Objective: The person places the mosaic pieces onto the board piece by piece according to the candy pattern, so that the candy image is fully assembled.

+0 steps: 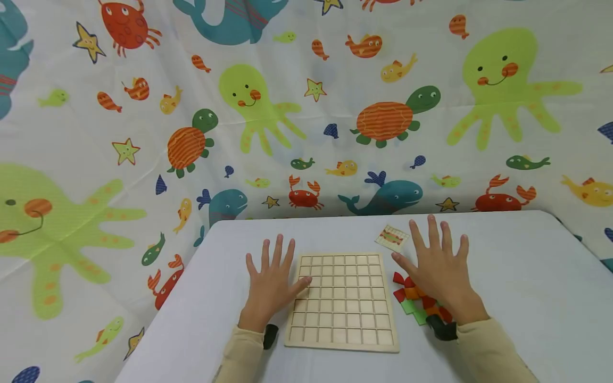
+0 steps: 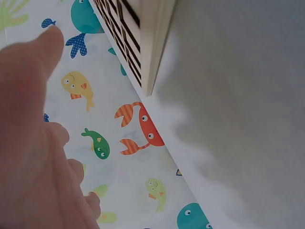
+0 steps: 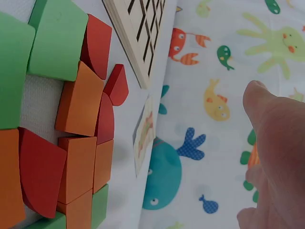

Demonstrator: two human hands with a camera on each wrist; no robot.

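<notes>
A wooden grid board point(image 1: 342, 300) with rows of square compartments lies on the table, its compartments bare. My left hand point(image 1: 272, 287) is spread with straight fingers at the board's left side, the thumb over its edge; whether it touches cannot be told. To the right of the board, my right hand point(image 1: 442, 268) is also spread, above a pile of red, orange and green blocks point(image 1: 414, 298) that it partly hides. In the right wrist view the blocks point(image 3: 78, 105) show square and curved-edge shapes. Neither hand holds anything.
A small card point(image 1: 392, 238) with a gridded, coloured picture lies behind the board, left of the right hand's fingers. The white table point(image 1: 191, 330) ends at a cloth point(image 1: 306, 106) printed with sea animals, which hangs behind and to the left. Black bands sit at both wrists.
</notes>
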